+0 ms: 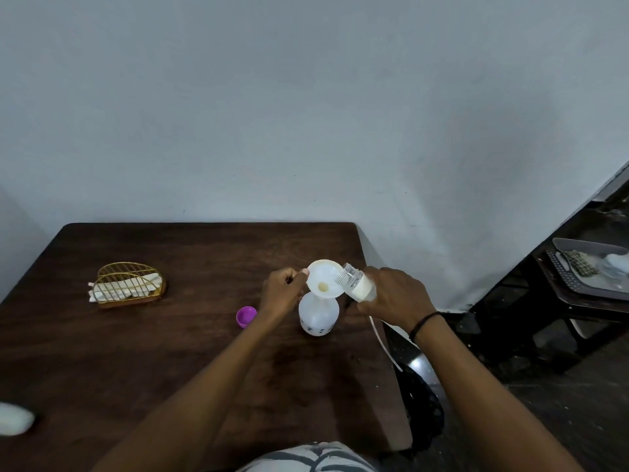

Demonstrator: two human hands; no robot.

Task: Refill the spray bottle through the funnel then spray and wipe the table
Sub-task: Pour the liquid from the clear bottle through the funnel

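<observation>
A white spray bottle body stands uncapped on the dark wooden table, near its right edge. A white funnel sits in its neck. My left hand pinches the funnel's left rim. My right hand grips a clear bottle holding whitish liquid, tilted so that its open mouth is over the funnel's right rim. A purple cap lies on the table just left of my left wrist. A little liquid pools at the funnel's centre.
A gold wire holder with folded white cloths stands at the left of the table. A white object lies at the near left edge. A dark chair sits right of the table; a tray rests on furniture at far right.
</observation>
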